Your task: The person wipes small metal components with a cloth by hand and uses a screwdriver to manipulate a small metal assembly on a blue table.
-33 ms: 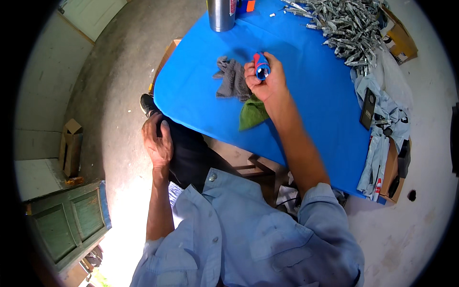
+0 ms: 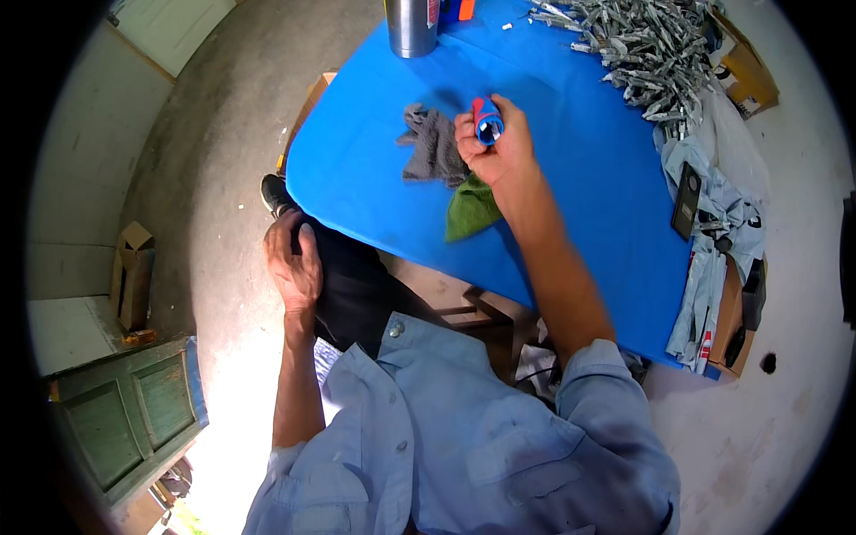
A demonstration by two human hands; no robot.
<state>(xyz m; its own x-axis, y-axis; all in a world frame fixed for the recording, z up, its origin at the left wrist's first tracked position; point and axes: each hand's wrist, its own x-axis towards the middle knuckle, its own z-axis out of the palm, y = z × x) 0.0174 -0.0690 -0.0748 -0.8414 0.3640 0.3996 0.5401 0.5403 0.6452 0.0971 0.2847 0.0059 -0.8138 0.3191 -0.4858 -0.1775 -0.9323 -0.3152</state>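
My right hand (image 2: pixel 496 152) is closed round a red and blue tube (image 2: pixel 488 119) with a dark, round opening facing me. I hold it above the blue-covered table (image 2: pixel 357 169). Just left of that hand lies a crumpled grey cloth (image 2: pixel 434 150). A green cloth (image 2: pixel 473 210) sits below the wrist, partly hidden by the forearm. Away from the table, my left hand (image 2: pixel 292 266) rests on my knee, fingers loosely stretched and nothing in it.
At the table's far edge stands a steel tumbler (image 2: pixel 412 31). A heap of thin grey sticks (image 2: pixel 646 53) covers the back right. Along the right edge are a dark phone-like slab (image 2: pixel 686 201), grey plastic bags (image 2: pixel 700 308) and an open carton (image 2: pixel 738 343). A cardboard box (image 2: pixel 134 276) stands at far left.
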